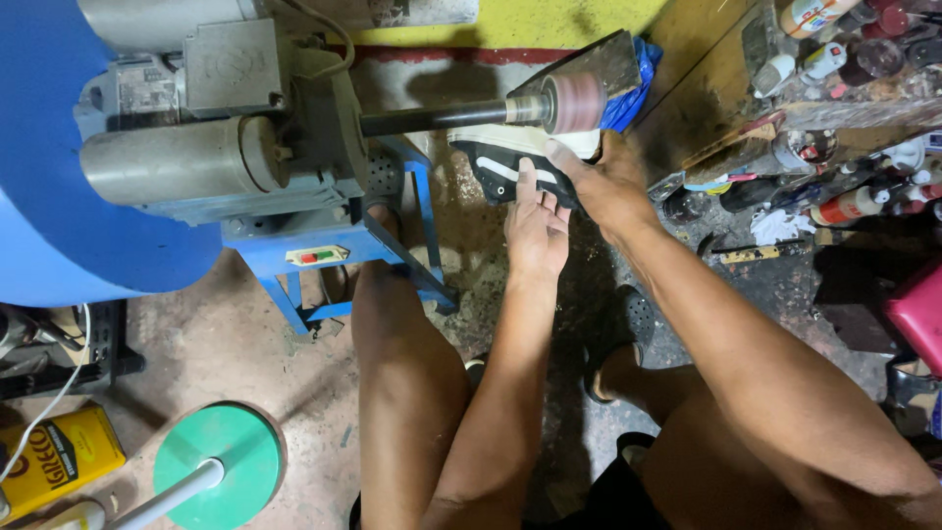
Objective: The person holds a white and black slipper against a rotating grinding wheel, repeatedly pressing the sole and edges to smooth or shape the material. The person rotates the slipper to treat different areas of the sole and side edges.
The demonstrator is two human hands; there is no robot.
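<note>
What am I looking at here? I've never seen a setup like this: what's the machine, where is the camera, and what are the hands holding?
The one picture comes from a camera on the person's head, looking down past their knees. The grey motor on a blue stand turns a dark shaft ending in a pinkish sanding drum. Both hands press a black shoe with white stripes up beneath the drum: left hand underneath, right hand gripping from the side. Bottles and tubes clutter the right; a yellow can sits on the floor.
</note>
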